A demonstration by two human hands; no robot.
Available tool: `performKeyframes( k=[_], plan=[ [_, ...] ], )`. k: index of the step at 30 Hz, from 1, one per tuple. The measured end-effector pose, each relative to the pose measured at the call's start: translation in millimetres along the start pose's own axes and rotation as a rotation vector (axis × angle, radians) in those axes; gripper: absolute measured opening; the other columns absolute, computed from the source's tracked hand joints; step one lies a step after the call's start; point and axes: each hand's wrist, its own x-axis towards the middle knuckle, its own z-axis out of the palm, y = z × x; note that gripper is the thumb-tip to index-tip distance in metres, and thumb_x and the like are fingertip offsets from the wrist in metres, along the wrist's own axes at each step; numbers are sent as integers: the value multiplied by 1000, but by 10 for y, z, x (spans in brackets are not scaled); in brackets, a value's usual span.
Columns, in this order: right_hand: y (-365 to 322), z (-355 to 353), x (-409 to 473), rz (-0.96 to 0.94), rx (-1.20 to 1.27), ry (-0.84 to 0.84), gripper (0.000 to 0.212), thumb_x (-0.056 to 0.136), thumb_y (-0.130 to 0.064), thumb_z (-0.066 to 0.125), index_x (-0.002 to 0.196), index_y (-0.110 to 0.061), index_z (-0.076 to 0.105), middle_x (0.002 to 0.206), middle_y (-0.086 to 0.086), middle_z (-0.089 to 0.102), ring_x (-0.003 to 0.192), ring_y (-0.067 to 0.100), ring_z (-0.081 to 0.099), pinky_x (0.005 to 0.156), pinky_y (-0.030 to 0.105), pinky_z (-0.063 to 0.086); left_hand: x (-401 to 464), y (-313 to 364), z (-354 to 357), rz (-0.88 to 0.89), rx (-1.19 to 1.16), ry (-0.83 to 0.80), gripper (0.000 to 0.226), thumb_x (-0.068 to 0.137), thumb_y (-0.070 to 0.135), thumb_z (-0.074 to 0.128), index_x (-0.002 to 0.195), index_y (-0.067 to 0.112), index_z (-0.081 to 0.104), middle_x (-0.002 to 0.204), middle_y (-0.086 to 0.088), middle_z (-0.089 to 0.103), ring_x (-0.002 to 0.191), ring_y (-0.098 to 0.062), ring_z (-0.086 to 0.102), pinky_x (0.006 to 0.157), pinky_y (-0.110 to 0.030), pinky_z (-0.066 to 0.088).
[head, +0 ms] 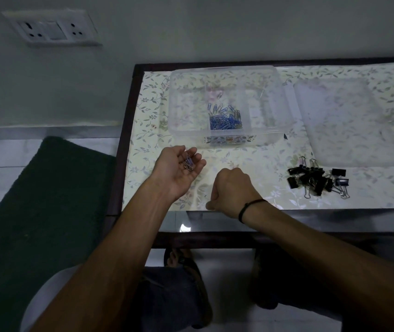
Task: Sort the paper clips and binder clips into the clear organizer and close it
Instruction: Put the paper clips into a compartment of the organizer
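Observation:
The clear organizer (227,137) stands open at the back of the table, with a heap of blue paper clips (225,118) in its middle compartment. Its clear lid (349,121) lies flat to the right. A pile of black binder clips (318,179) sits in front of the lid. My left hand (179,168) is palm up in front of the organizer, cupping a few paper clips (188,162). My right hand (231,190) hangs curled, knuckles up, near the table's front edge; its fingertips are hidden, so what they hold cannot be seen.
The table (215,236) has a dark wooden frame and a floral cover. A dark green mat (35,212) lies on the floor to the left. A wall socket panel (52,29) is at the upper left. My feet in sandals show under the table.

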Motion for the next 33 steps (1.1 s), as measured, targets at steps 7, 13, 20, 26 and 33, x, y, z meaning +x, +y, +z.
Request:
performKeyframes(
  k=[7, 13, 20, 26, 33],
  plan=[
    [21, -27, 77, 39, 60, -117, 25, 76, -28, 72, 94, -11, 71, 98, 9, 71, 91, 24, 67, 72, 27, 53, 30, -4, -15, 30, 60, 8, 30, 101, 21, 48, 87, 2, 66, 79, -10, 63, 75, -19, 63, 92, -33, 56],
    [138, -579, 138, -43, 216, 5, 20, 86, -33, 71, 79, -16, 80, 64, -5, 68, 70, 11, 65, 65, 21, 50, 64, -102, 45, -20, 60, -12, 30, 102, 22, 47, 90, 0, 64, 82, -13, 62, 74, -21, 62, 81, -33, 57],
    [300, -670, 97, -93, 227, 215, 21, 78, -48, 75, 79, -27, 75, 64, -13, 65, 61, -3, 58, 55, 2, 38, 13, -277, 293, -150, -6, -192, 22, 101, 8, 39, 109, -3, 57, 96, -16, 68, 64, -16, 67, 80, -30, 61],
    [607, -441, -107, 19, 47, 58, 89, 48, -64, 85, 121, -24, 54, 109, 2, 56, 96, 19, 57, 79, 28, 45, 54, -276, 364, -100, 34, -125, 30, 103, 15, 44, 94, -5, 64, 82, -14, 63, 84, -22, 63, 90, -36, 57],
    [548, -149, -98, 4, 88, 77, 60, 71, -34, 82, 118, -12, 53, 116, 9, 51, 100, 30, 56, 72, 27, 33, 86, -197, 359, -49, 38, -69, 30, 103, 17, 45, 96, -5, 65, 85, -14, 62, 87, -23, 62, 86, -37, 59]
  ],
)
